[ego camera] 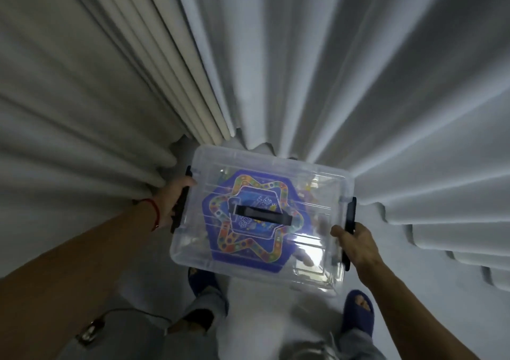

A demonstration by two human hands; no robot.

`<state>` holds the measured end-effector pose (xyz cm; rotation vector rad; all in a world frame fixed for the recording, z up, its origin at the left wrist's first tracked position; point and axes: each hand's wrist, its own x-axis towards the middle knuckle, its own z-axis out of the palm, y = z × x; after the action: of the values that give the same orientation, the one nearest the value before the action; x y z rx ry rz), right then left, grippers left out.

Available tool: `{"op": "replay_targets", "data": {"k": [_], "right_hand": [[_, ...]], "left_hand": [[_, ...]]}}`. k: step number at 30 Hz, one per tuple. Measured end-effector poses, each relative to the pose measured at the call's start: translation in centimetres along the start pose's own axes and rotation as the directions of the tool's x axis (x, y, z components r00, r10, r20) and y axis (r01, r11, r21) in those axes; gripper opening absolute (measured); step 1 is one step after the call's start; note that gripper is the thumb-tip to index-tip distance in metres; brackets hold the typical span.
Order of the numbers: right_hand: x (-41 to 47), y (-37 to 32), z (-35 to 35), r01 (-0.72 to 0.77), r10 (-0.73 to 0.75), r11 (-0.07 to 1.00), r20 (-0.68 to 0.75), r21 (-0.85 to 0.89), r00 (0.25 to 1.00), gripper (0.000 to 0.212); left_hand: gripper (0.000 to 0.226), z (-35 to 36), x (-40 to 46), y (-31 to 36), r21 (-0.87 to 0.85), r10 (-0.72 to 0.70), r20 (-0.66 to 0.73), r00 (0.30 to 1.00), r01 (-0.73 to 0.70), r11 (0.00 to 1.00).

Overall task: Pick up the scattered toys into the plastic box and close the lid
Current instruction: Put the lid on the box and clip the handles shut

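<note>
At nine o'clock of the view, pale curtain folds (82, 97) are seen hanging down to the floor. A red string band (155, 212) is worn at the wrist of the left arm, which comes in from eight o'clock. The left hand (172, 201) is curled round the black latch (182, 202) on the left short side of the plastic box (303, 172), with the thumb laid on the lid's edge. The box is held up above the floor at the middle of the view, in front of the curtains, with its clear lid (220, 163) on. A black carrying handle (263, 215) lies flat across the middle of the lid. Through the lid a blue game board (248, 260) with a winding track of coloured spots is seen inside; other pieces beside it are too blurred to be told. At six o'clock, below the box, two feet in dark blue slippers (358, 315) are seen on the grey floor (132, 290). At three o'clock of the box, the right hand (356, 245) is clamped on the black latch (351, 213) of the right short side, thumb on top of the lid. More curtain folds are spread behind, towards two o'clock.
</note>
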<state>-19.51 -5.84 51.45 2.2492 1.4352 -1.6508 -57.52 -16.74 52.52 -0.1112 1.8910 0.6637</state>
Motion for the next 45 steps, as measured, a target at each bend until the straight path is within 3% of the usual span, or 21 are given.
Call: {"op": "replay_targets", "data": {"k": [5,9,13,22,29,33,35,40,45], "right_hand": [[-3.5,-6.5,6.1,-0.028,0.028,1.0,-0.036,-0.004,0.999,0.025],[-2.3,-9.7,11.1,-0.065,0.067,0.996,-0.033,0.052,0.997,0.025],[4.5,-10.9,17.4,-0.149,0.149,0.986,0.0,0.073,0.989,0.035],[20.6,-10.8,29.8,-0.264,0.261,0.961,0.038,0.082,0.964,0.035],[31.3,-8.6,38.4,-0.26,0.266,0.961,-0.058,0.094,0.962,0.06],[33.0,-9.3,41.7,-0.205,0.218,0.974,-0.168,0.094,0.961,0.045],[33.1,-9.7,42.4,-0.186,0.198,0.979,-0.166,0.084,0.966,0.044],[33.6,-11.3,43.3,-0.11,0.113,0.992,-0.038,0.062,0.993,0.04],[33.0,-12.9,42.4,-0.075,0.07,0.993,0.061,0.093,0.996,0.041]], "left_hand": [[0.055,-8.9,-0.4,3.6,0.054,0.015,0.104,0.994,-0.021,0.998],[0.043,-12.8,2.6,6.7,0.091,-0.008,0.063,0.998,0.002,0.996],[0.028,-13.7,8.1,9.1,0.084,-0.038,-0.022,0.999,0.04,0.996],[0.022,-11.5,29.2,10.2,0.055,-0.053,-0.092,0.994,0.058,0.997],[0.03,-10.6,47.9,8.7,0.175,-0.01,-0.028,1.0,0.015,0.985],[0.071,-13.8,61.1,6.4,0.258,0.107,-0.081,0.991,-0.083,0.963],[0.076,-12.5,57.8,9.5,0.317,0.172,-0.136,0.976,-0.122,0.941],[0.034,-11.5,53.3,14.5,0.291,0.311,-0.128,0.942,-0.264,0.92],[0.054,-13.4,53.4,14.3,0.369,0.383,-0.041,0.923,-0.342,0.864]]}}
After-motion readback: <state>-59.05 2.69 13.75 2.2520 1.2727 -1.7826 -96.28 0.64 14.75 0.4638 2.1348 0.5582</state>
